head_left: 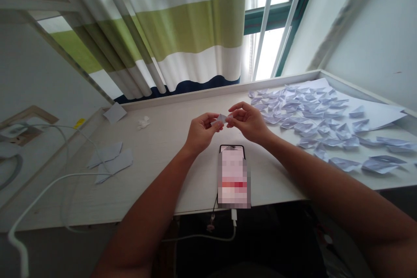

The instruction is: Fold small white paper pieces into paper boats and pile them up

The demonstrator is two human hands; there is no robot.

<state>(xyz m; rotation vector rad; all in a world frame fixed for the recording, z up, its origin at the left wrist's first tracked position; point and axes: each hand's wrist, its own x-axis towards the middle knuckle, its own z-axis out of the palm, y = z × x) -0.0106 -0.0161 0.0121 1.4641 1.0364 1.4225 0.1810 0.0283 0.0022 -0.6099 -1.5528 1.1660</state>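
Note:
Between my two hands, above the middle of the white desk, is a small piece of folded white paper [222,118]. My left hand [202,131] pinches its left side between thumb and fingers. At its right corner, the thumb and index finger of my right hand [246,122] close on the paper, while the other fingers curl above. Just below the hands a phone [232,178] lies on the desk with its screen lit and blurred out. Many folded paper boats [309,110] are spread over the right part of the desk.
Square paper sheets [114,161] lie at the left, with another sheet [115,113] by the back corner. A crumpled white scrap [143,122] rests near the back. One white cable [58,179] crosses the left side; a charging cable [233,221] hangs from the phone at the front edge.

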